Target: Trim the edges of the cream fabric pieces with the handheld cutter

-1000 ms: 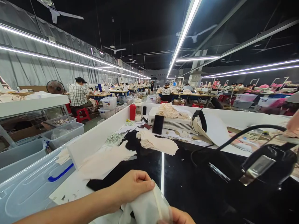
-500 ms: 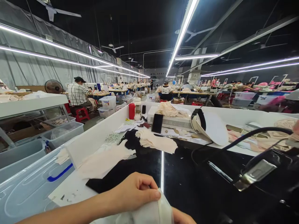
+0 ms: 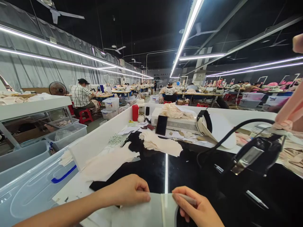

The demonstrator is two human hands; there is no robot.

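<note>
Fabric piece point(image 3: 151, 211) now pulled flat across the near edge of the black tabletop point(image 3: 189, 170); half a second ago it was bunched. Left hand point(image 3: 129, 190) fingers pinch its left side, right hand point(image 3: 199, 208) has come fully into view, fingers closed on the right edge. Cream cut pieces point(image 3: 161, 143) lie farther back.

white fabric piece point(image 3: 146, 211) cut off by bottom edge — distant workers too small.

A red bottle point(image 3: 135, 113), a phone point(image 3: 161, 125) and stacked cream fabric pieces point(image 3: 161, 145) lie on the black table point(image 3: 189, 176).
</note>
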